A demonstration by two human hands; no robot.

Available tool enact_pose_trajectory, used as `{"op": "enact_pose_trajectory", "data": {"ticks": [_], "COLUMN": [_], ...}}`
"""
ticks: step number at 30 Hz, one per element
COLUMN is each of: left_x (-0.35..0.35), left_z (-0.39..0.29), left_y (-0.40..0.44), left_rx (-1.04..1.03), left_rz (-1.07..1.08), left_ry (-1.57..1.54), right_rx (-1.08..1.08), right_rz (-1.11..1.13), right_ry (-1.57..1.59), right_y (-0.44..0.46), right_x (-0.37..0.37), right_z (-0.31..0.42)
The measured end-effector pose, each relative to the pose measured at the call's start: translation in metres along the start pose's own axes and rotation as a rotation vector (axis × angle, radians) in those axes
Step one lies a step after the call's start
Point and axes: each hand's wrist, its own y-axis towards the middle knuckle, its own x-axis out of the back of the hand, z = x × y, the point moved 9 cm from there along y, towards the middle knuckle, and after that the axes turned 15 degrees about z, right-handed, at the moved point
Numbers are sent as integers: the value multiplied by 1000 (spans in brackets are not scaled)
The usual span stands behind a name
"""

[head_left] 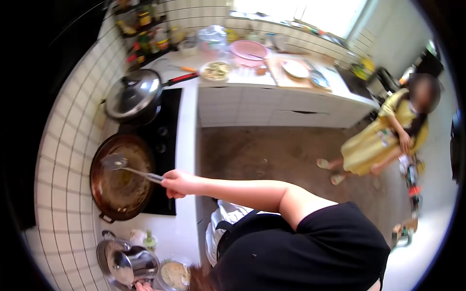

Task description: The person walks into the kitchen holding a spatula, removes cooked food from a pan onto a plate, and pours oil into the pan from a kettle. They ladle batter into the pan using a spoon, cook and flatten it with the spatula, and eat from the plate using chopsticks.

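My right hand (178, 184) is closed round the handle of a metal spatula (141, 173). The blurred head of the spatula is over the left part of a wide brown wok (121, 191) on the black stove (167, 145). A thin layer of oil or liquid shows in the wok. At the bottom edge, partly cut off, my left hand (143, 286) has its fingers closed at the lower edge of a shiny steel bowl (143, 261). That bowl is tilted beside a metal pan (103, 257) and a bowl of pale food (174, 274).
A lidded pot (133, 94) with a red-tipped handle stands behind the wok. Along the far counter are a plate of food (215, 71), a pink basin (248, 51) and a white plate (295, 69). A person in yellow (374, 140) stands at the right.
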Motion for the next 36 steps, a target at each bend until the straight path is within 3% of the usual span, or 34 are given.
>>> {"op": "enact_pose_trajectory", "data": {"ticks": [1, 3, 5, 7, 12, 15, 23, 29, 32, 33, 34, 35, 36], "left_x": [-10, -28, -40, -47, -49, -42, -11, 52, 72, 75, 76, 67, 73], "left_z": [6, 15, 23, 30, 41, 46, 60, 67, 52, 42, 41, 10, 9], "left_y": [-2, -3, -4, -4, -7, -8, -16, -50, -80, -93, -98, -101, -111], "left_rx": [-13, -35, -56, -72, -100, -122, -182, -277, -84, -37, 36, -46, 5], "left_rz": [21, 61, 92, 121, 144, 140, 124, 16, -133, -219, -221, -127, -266], "left_ry": [22, 55, 82, 98, 142, 163, 237, 406, 147, 81, -281, -266, -257], "right_rx": [71, 10, -194, -172, -103, -43, -89, -98, -219, -168, -228, -226, -225], "right_rz": [26, 87, 98, -47, -160, -261, -263, -275, -192, -163, -134, -165, -140], "right_ry": [-96, -143, -152, -405, -473, -687, -807, -823, -673, -725, -674, -593, -581], "right_y": [-4, -7, -16, -25, -27, -29, -32, -32, -26, -15, -15, -10, -3], "right_x": [-4, -7, -5, 4, 6, 8, -3, -15, -16, -9, -11, -5, -1], "right_z": [3, -3, -19, -7, -14, 1, 11, 25, 22, 15, 17, 14, 16]}}
